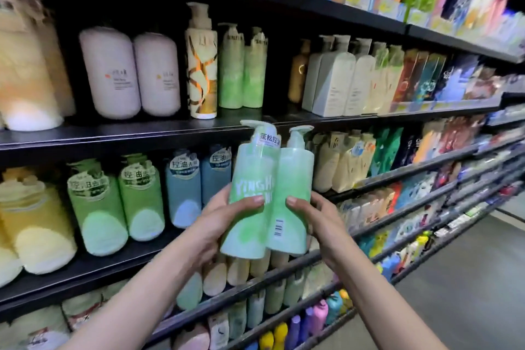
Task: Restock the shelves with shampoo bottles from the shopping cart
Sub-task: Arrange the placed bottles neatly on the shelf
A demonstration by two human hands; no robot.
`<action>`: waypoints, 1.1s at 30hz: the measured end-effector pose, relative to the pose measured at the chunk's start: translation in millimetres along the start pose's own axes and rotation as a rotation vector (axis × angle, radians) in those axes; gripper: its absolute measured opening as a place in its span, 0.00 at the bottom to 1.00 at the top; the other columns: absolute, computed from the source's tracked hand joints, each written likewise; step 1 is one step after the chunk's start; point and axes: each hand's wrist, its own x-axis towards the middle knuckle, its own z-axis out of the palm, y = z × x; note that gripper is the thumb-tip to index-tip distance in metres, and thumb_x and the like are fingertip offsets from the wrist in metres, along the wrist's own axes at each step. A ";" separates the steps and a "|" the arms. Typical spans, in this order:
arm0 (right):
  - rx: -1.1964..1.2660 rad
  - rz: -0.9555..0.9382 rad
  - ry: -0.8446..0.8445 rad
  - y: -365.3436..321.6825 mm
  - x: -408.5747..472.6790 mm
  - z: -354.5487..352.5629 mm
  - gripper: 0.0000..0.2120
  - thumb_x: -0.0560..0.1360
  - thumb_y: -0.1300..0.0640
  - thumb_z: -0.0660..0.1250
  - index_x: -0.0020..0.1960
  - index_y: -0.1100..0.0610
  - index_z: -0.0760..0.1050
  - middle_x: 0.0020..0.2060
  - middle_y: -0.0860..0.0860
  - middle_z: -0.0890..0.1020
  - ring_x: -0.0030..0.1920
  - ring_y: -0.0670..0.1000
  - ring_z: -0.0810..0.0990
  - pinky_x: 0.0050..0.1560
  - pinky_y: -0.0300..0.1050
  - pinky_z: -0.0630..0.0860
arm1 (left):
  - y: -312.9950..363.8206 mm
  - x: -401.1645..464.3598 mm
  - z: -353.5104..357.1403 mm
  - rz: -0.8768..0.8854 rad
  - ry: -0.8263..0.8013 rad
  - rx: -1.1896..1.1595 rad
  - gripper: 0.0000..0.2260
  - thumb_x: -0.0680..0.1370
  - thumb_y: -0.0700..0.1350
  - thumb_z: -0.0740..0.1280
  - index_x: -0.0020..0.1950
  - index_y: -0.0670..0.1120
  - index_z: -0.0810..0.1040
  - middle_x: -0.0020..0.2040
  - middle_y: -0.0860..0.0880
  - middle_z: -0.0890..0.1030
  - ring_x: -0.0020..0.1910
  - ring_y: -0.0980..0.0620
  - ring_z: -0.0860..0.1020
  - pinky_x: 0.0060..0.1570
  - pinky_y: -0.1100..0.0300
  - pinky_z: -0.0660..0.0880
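Observation:
I hold two light green pump shampoo bottles side by side, upright, in front of the shelves. My left hand (pixel 224 213) grips the left bottle (pixel 250 179), which shows white lettering. My right hand (pixel 312 213) grips the right bottle (pixel 292 187), whose barcode faces me. Both bottles float level with the front edge of the black shelf (pixel 113 133). On that shelf, behind and above, stand two matching green pump bottles (pixel 243 71). The shopping cart is out of view.
The same shelf carries pale pink bottles (pixel 130 74), a white and gold pump bottle (pixel 201 65) and cream bottles (pixel 341 79). Green and blue bottles (pixel 147 196) fill the shelf below. More shelves run off to the right beside a grey aisle floor (pixel 468 278).

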 end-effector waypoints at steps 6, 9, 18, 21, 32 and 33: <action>0.008 -0.167 -0.097 -64.8 89.3 -6.9 0.19 0.63 0.55 0.72 0.53 0.58 0.80 0.45 0.52 0.86 0.45 0.50 0.85 0.40 0.40 0.80 | 59.1 71.9 15.9 0.255 0.103 0.109 0.23 0.65 0.43 0.75 0.59 0.44 0.76 0.51 0.43 0.84 0.45 0.44 0.84 0.39 0.51 0.80; -0.010 -0.238 -0.123 -93.9 131.9 -8.8 0.20 0.63 0.53 0.73 0.54 0.57 0.80 0.48 0.52 0.86 0.47 0.50 0.85 0.43 0.41 0.80 | 86.9 108.3 20.0 0.366 0.265 0.225 0.37 0.57 0.51 0.78 0.62 0.43 0.73 0.54 0.44 0.82 0.49 0.47 0.83 0.44 0.53 0.80; -0.055 -0.359 -0.142 -113.5 222.8 -5.1 0.18 0.68 0.61 0.75 0.57 0.59 0.77 0.51 0.53 0.84 0.48 0.48 0.84 0.46 0.39 0.80 | 109.3 179.6 19.6 0.499 0.496 0.368 0.26 0.66 0.44 0.78 0.61 0.45 0.73 0.53 0.50 0.81 0.48 0.55 0.82 0.44 0.63 0.79; -0.071 -0.375 -0.160 -105.8 238.6 -3.1 0.22 0.67 0.61 0.76 0.60 0.59 0.76 0.52 0.52 0.84 0.50 0.48 0.83 0.48 0.39 0.80 | 107.2 192.1 14.6 0.501 0.539 0.393 0.21 0.68 0.42 0.76 0.58 0.48 0.72 0.51 0.53 0.81 0.45 0.60 0.81 0.40 0.67 0.78; -0.186 -0.404 -0.127 -90.9 268.9 13.0 0.36 0.61 0.51 0.81 0.61 0.55 0.65 0.56 0.52 0.78 0.55 0.48 0.80 0.54 0.43 0.78 | 101.1 214.7 -0.1 0.444 0.689 0.552 0.23 0.69 0.50 0.76 0.59 0.46 0.72 0.54 0.50 0.80 0.53 0.54 0.79 0.53 0.56 0.77; -0.193 -0.393 -0.134 -89.9 269.6 13.2 0.35 0.62 0.50 0.81 0.60 0.55 0.64 0.57 0.52 0.78 0.55 0.48 0.80 0.56 0.44 0.78 | 100.1 214.9 -0.1 0.441 0.709 0.558 0.24 0.68 0.50 0.76 0.59 0.45 0.71 0.54 0.50 0.79 0.54 0.53 0.78 0.54 0.56 0.77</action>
